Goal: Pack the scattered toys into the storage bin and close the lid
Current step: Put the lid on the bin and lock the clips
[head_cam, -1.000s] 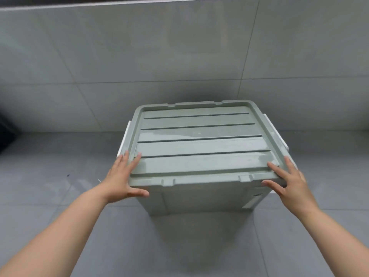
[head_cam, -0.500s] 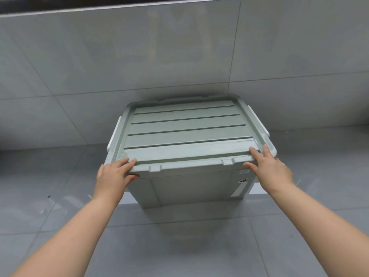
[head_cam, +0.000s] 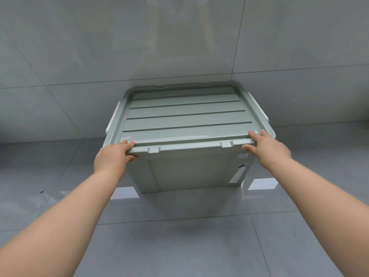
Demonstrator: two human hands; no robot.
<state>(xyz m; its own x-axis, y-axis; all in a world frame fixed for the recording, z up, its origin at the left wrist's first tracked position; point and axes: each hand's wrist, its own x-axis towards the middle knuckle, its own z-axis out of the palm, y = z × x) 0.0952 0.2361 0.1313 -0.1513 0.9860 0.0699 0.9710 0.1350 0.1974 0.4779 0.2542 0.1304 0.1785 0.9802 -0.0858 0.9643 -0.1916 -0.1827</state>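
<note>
Head view: lid [head_cam: 185,116] covers storage bin [head_cam: 191,172].

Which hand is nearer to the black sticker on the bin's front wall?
Right. The right hand grips the lid's near right corner, just above the black sticker. The left hand holds the near left corner, across the bin's front.

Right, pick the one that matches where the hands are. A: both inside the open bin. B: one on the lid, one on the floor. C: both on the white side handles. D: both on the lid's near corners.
D: the left hand and right hand each grip a near corner of the lid.
</note>
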